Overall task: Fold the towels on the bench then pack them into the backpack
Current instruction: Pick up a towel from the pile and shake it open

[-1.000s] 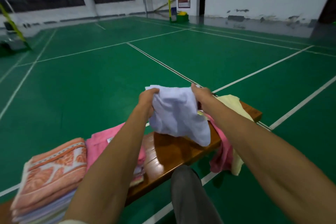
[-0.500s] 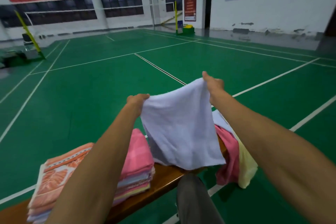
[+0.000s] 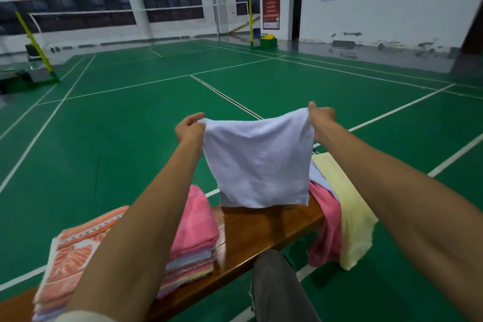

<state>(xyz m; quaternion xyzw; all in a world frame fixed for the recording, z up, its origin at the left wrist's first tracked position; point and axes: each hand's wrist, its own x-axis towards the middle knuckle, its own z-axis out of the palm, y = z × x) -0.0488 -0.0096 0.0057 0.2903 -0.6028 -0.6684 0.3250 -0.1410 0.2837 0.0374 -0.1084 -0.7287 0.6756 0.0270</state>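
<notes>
While both arms reach forward over the long brown wooden counter [image 3: 264,232], a pale lavender-white terry towel [image 3: 257,162] hangs spread between the two hands, its lower edge just above the counter's polished top. The left hand [image 3: 189,128] pinches the towel's upper left corner, thumb and fingers curled onto the cloth; the right hand [image 3: 321,117] grips the upper right corner in the same way, slightly higher, so that the top edge sags a little between them. On the counter to the left lies a stack of folded towels topped by a pink checked towel [image 3: 196,219], with striped edges of others showing beneath it, and just beside it, further left, a second stack topped by an orange and white patterned towel [image 3: 75,251], partly hidden by the left forearm. At the counter's right end an unfolded heap hangs over the edge: a rose-pink towel [image 3: 326,227], a pale yellow towel [image 3: 352,217] and a small part of a light blue cloth [image 3: 320,178] between them. A knee in grey trousers [image 3: 277,287] shows below the counter, above the green sports-hall floor [image 3: 130,125] with white court lines.
</notes>
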